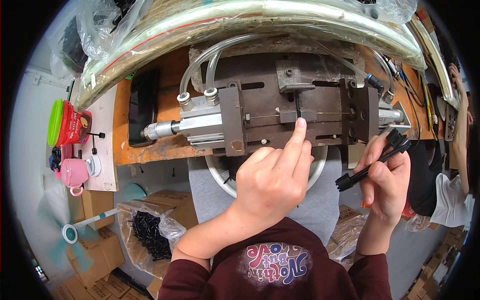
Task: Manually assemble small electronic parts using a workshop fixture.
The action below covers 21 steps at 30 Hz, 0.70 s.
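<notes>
My left hand [275, 182] reaches over a dark metal clamping fixture [260, 132], index finger stretched out. Its fingertip touches the near end of a slim black plastic rod [298, 104], which lies in the small middle block below a metal bracket [289, 75]. Nothing shows in that hand's grip; its thumb is hidden. Off the fixture's right end, my right hand [387, 187] is closed on several black plastic rods [367, 172] with toothed ends. A thin wire or pin runs from each side toward the middle block.
Pneumatic cylinders [202, 125] with clear hoses flank the fixture. On the left are a phone [143, 107], a red tub [75, 127], a pink cup [75, 171] and a fan [70, 233]. A bag of black parts [150, 235] sits below. Another person's arm [462, 135] shows far right.
</notes>
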### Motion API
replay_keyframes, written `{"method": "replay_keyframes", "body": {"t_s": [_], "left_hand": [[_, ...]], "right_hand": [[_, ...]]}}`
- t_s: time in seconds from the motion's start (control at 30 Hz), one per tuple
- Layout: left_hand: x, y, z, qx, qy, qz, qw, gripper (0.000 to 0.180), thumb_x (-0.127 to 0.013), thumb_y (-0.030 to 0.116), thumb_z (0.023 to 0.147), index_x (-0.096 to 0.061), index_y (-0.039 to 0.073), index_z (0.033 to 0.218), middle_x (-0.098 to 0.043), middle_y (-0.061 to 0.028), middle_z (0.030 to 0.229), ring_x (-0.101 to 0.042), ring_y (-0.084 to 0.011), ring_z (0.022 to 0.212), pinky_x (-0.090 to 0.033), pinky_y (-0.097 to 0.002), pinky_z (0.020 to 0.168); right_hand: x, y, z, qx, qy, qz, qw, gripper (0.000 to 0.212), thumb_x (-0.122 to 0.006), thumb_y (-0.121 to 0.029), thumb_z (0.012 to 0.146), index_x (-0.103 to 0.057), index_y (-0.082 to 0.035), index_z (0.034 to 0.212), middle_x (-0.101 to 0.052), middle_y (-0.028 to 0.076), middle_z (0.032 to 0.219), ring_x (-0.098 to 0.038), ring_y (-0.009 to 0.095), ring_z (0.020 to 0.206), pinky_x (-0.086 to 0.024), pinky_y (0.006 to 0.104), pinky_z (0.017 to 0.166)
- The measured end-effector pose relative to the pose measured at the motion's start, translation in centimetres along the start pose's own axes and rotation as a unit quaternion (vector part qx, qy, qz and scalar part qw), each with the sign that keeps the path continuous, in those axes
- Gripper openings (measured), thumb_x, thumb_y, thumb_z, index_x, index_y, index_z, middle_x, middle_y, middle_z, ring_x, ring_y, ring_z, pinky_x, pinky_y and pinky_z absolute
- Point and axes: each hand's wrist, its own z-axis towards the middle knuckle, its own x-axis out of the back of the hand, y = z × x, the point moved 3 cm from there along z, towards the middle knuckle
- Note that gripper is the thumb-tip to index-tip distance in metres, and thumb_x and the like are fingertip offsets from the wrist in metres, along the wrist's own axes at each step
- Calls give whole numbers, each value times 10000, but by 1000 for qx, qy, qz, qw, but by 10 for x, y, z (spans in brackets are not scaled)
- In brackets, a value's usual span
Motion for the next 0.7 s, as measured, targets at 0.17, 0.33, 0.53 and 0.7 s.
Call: {"method": "replay_keyframes", "body": {"t_s": [0.17, 0.33, 0.53, 0.7], "left_hand": [[5, -1, 1, 22, -32, -29, 999, 339, -842, 144, 682, -733, 20, 979, -717, -125, 1157, -670, -175, 669, -524, -275, 610], [25, -1, 2, -2, -49, -386, 921, 413, -867, 140, 698, -749, 36, 1080, -731, -101, 1113, -728, -213, 852, -586, -297, 725], [44, -2, -4, 7, 15, -358, 934, 399, -903, 95, 633, -768, 77, 1008, -720, -63, 974, -705, -194, 807, -563, -283, 653], [30, -7, -6, 63, 50, -198, 977, 367, -895, 99, 617, -757, 72, 956, -702, -94, 1083, -657, -212, 880, -543, -301, 684]], "right_hand": [[-3, 2, 0, -33, 3, 8, 999, 163, -730, 31, 809, -582, 58, 872, -660, 174, 759, -552, 139, 404, -430, 225, 374], [-18, 8, 7, -79, -20, 31, 996, 155, -730, 29, 822, -584, 60, 868, -651, 145, 754, -587, 160, 432, -447, 243, 377], [-17, 8, 14, -59, -44, 83, 994, 211, -672, -121, 930, -576, 58, 986, -688, 211, 878, -665, 218, 519, -549, 281, 466], [-17, 2, 14, 79, 50, -61, 994, 230, -568, -86, 994, -590, 89, 1141, -681, 240, 1078, -716, 215, 799, -589, 294, 644]]}}
